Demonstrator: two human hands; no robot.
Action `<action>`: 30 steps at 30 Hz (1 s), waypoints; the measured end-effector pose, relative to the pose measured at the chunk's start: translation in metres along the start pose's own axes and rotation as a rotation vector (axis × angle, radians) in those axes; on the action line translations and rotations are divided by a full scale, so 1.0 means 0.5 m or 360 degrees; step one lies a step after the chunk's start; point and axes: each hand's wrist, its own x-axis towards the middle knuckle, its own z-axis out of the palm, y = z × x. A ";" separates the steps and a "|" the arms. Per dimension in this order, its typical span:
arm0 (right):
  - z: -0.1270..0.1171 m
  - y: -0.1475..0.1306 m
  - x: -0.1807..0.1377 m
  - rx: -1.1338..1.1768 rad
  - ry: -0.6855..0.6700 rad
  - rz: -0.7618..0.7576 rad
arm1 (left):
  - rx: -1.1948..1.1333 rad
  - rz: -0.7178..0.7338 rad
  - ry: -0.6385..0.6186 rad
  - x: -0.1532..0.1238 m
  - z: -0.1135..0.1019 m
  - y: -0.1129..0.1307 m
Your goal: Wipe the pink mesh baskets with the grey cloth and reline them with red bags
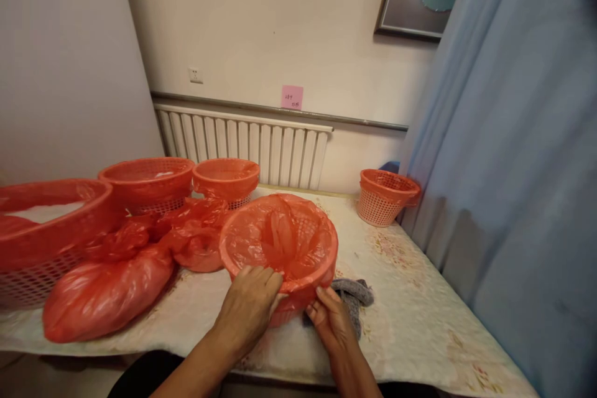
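Observation:
A round orange plastic basket (pixel 298 224) lined with a thin red plastic bag (pixel 280 237) is tipped toward me on the table. My left hand (pixel 249 306) lies over the basket's near rim, fingers curled on the bag's edge. My right hand (pixel 330 318) pinches the bag at the lower right side of the basket. A grey cloth (pixel 355 292) lies on the table just right of my right hand.
Several more orange baskets lined with red bags (pixel 149 183) (pixel 227 179) (pixel 41 224) stand at the left, with loose red bags (pixel 107 292) piled in front. An unlined basket (pixel 387 196) stands at the far right by a blue curtain (pixel 504 199). A radiator (pixel 247 146) runs behind the table.

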 end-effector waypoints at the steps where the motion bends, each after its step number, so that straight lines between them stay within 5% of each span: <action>1: -0.007 0.002 0.000 -0.0016 -0.0034 0.0016 | 0.0002 0.0004 -0.0001 -0.001 0.000 -0.001; 11: -0.048 -0.042 0.025 0.0313 -0.0184 0.0084 | -0.0029 0.0003 0.0019 -0.014 0.008 -0.002; 30: 0.020 -0.086 0.054 0.0418 -0.0025 0.0167 | -0.0239 0.0131 0.0013 -0.029 0.003 -0.054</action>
